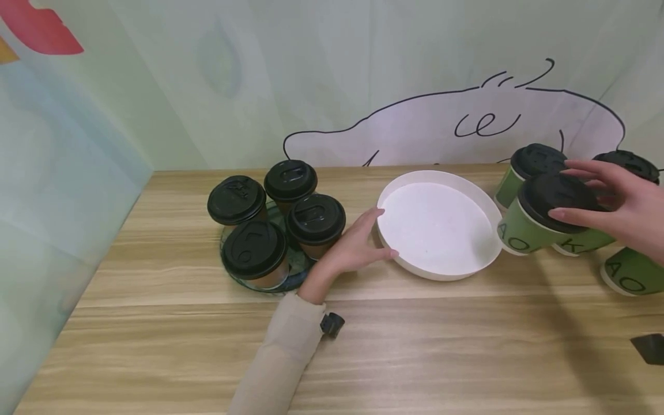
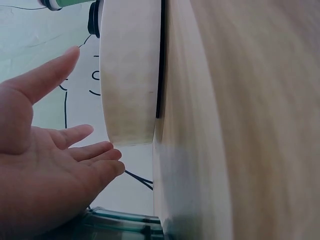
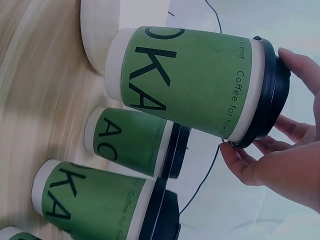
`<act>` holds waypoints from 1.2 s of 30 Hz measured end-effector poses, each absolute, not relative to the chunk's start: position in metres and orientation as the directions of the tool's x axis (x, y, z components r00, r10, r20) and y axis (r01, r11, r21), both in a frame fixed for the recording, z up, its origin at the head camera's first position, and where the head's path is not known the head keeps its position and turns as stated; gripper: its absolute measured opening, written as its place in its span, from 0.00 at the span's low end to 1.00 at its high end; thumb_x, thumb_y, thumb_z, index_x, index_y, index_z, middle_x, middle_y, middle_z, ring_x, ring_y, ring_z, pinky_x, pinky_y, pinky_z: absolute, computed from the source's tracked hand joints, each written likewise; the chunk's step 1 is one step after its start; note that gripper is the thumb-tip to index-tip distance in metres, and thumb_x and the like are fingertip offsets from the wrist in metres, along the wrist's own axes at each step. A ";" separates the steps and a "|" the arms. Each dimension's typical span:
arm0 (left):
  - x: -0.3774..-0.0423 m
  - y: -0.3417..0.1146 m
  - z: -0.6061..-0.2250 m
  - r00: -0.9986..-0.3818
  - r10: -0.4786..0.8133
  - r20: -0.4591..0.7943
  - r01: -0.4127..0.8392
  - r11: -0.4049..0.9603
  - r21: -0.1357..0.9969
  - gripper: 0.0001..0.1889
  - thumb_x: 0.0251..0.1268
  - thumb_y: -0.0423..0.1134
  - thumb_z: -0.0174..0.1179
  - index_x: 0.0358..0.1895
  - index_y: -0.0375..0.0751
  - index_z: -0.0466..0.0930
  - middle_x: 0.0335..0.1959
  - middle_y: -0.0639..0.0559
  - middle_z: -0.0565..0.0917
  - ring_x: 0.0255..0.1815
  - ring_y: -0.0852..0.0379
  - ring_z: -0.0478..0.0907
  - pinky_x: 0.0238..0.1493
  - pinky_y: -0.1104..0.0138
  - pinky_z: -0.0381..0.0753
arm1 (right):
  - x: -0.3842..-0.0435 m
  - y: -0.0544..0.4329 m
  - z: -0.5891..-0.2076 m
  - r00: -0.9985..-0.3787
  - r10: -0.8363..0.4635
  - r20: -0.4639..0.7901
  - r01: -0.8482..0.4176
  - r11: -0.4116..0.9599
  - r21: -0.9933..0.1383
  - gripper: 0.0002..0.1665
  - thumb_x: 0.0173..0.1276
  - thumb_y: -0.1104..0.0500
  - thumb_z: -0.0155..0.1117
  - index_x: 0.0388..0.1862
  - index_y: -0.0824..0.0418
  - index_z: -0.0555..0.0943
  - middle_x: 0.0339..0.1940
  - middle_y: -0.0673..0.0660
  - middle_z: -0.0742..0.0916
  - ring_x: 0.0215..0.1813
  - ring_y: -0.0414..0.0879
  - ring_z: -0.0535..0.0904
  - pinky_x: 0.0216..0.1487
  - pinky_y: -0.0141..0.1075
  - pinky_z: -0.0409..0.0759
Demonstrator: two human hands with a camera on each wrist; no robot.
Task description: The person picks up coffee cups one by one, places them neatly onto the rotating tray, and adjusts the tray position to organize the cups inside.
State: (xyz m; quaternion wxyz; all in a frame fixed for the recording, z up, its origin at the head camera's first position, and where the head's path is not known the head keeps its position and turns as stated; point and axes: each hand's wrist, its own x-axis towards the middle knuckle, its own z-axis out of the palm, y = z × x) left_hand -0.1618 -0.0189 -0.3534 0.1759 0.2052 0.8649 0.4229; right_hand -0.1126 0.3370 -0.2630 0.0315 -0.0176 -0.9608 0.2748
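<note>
In the head view, my right hand (image 1: 622, 199) grips a green paper coffee cup (image 1: 534, 222) by its black lid. The right wrist view shows that cup (image 3: 185, 82) tilted and lifted off the table, thumb and fingers about the lid's rim. At the left side of a round white tray (image 1: 436, 230) is my left hand (image 1: 358, 242), thumb and fingers spread. In the left wrist view its fingertips lie close to the tray's wall (image 2: 130, 75); whether they press on it I cannot tell. The tray holds nothing.
Several more green cups (image 1: 635, 271) with black lids stand at the right. Left of my left hand, several brown cups (image 1: 270, 276) with black lids crowd a round green glass tray (image 1: 298, 262). Behind the wooden table (image 1: 171, 346) hangs a printed cloth (image 1: 332, 75).
</note>
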 end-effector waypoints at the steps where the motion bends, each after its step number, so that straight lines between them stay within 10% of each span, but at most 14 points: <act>1: -0.162 -0.019 -0.354 -0.854 0.504 -0.131 0.206 0.559 0.803 0.44 0.54 0.43 0.65 0.71 0.41 0.49 0.72 0.43 0.48 0.71 0.50 0.46 0.67 0.57 0.51 | -0.111 0.330 -0.258 -0.998 0.053 0.045 0.022 0.851 -0.525 0.51 0.57 0.48 0.67 0.73 0.56 0.50 0.66 0.70 0.62 0.61 0.70 0.56 0.57 0.62 0.56; 36: -0.160 -0.019 -0.353 -0.860 0.485 -0.160 0.167 0.563 0.810 0.47 0.53 0.44 0.65 0.72 0.39 0.44 0.72 0.43 0.49 0.71 0.50 0.46 0.67 0.55 0.52 | -0.136 0.270 -0.255 -0.990 -0.142 -0.020 -0.095 0.754 -0.650 0.47 0.55 0.52 0.69 0.70 0.56 0.57 0.64 0.67 0.66 0.61 0.67 0.61 0.53 0.61 0.64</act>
